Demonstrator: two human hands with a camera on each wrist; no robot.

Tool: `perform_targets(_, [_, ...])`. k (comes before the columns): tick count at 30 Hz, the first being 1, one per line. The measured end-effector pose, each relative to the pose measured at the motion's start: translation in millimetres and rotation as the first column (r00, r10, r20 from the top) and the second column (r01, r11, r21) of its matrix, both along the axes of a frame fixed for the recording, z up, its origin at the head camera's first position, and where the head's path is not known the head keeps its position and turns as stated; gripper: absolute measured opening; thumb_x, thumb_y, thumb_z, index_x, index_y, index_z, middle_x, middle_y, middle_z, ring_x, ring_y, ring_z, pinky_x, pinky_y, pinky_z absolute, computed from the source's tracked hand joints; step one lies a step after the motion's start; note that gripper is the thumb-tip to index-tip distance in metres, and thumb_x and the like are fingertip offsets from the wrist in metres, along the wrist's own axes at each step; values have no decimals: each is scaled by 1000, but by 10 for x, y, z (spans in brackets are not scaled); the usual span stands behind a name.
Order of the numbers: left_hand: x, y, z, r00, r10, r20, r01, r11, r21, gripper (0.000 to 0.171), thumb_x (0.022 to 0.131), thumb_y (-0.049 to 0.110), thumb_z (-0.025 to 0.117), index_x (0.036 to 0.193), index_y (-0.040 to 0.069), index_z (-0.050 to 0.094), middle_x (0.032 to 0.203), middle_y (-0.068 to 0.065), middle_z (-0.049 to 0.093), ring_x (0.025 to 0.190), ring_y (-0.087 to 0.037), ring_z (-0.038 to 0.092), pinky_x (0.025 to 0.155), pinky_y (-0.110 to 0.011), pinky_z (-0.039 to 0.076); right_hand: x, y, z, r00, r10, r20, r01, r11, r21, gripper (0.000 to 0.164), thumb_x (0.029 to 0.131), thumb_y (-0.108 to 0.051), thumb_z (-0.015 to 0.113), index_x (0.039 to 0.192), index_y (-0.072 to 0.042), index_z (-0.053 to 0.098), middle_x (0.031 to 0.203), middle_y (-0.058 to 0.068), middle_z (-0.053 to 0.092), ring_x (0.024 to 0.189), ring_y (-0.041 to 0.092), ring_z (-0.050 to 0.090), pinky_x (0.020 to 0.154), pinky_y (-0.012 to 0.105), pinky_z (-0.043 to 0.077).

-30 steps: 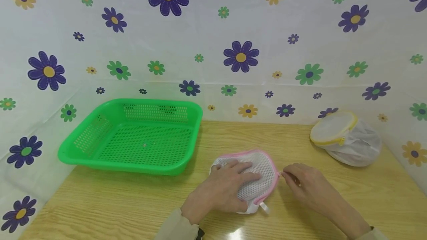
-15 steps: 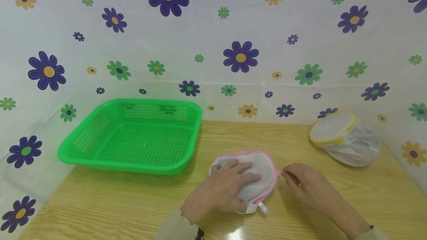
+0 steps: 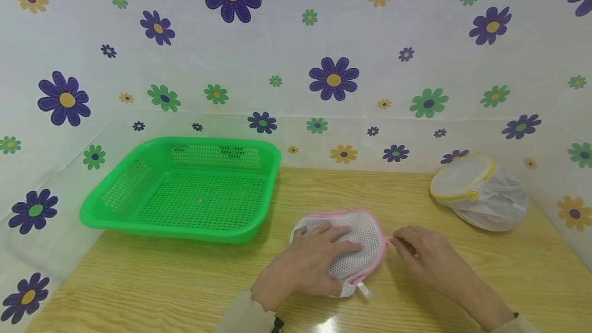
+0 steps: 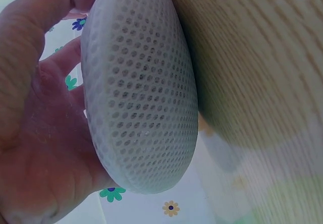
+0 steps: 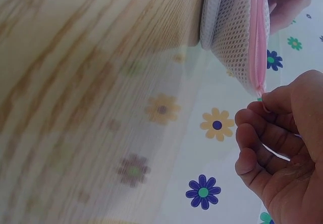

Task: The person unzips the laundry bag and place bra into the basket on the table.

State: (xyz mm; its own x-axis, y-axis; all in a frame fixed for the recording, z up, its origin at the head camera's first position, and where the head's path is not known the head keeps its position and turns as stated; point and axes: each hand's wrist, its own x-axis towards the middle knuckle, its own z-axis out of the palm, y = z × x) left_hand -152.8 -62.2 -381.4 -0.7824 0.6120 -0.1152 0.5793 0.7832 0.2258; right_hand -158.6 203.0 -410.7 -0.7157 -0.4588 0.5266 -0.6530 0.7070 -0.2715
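Observation:
A white mesh laundry bag (image 3: 367, 248) with a pink zipper edge lies on the wooden table, a small white loop tab at its near side. My left hand (image 3: 314, 261) rests spread on top of it, fingers apart; the left wrist view shows the bag's padded mesh side (image 4: 146, 93) beside the palm. At the bag's right edge, my right hand (image 3: 425, 258) pinches the pink zipper pull (image 3: 388, 241) between thumb and forefinger. In the right wrist view the pink zipper (image 5: 258, 37) runs up from those fingertips, its teeth meeting along the visible stretch.
A green perforated plastic basket (image 3: 259, 225) stands at the left on the wooden table (image 3: 185, 281). Toward the back right sits a second white bag (image 3: 499, 204) with a yellow zipper round its lid. A flower-printed sheet (image 3: 287, 40) hangs behind the table and along both sides.

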Motion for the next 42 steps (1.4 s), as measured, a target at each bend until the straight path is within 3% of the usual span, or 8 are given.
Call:
perform_targets(24, [20, 1, -6, 1000, 1, -4, -1, 1000, -4, 66, 83, 45, 75, 145, 47, 52, 165, 13, 35, 153, -30, 34, 111, -71, 34, 15, -6, 16, 1000, -14, 16, 14, 1000, 4, 17, 83, 4, 76, 90, -11, 74, 80, -11, 68, 71, -8, 50, 58, 17, 49])
perform_targets(32, [40, 19, 14, 1000, -8, -3, 8, 1000, -21, 67, 83, 39, 77, 145, 47, 52, 166, 11, 34, 155, -34, 31, 115, -71, 30, 12, 7, 9, 1000, 27, -14, -27, 1000, -1, 17, 81, 5, 76, 88, -10, 73, 77, -12, 66, 70, -9, 47, 57, 15, 47])
perform_targets(38, [100, 21, 59, 993, -4, -120, -3, 999, -52, 65, 83, 24, 76, 141, 45, 57, 166, -2, 35, 155, -38, 28, 121, -62, 29, 73, 6, 4, 994, 100, 30, -100, 995, -18, 18, 82, 4, 76, 86, -13, 71, 76, -17, 60, 71, -10, 45, 58, 13, 45])
perform_targets(42, [146, 46, 107, 980, 38, -197, -44, 999, -26, 57, 83, 16, 69, 134, 42, 65, 161, -6, 41, 149, -35, 38, 113, -62, 38, 131, -21, 5, 990, 131, 51, -130, 991, -21, 19, 84, 3, 75, 86, -15, 71, 75, -20, 57, 70, -11, 44, 57, 11, 43])
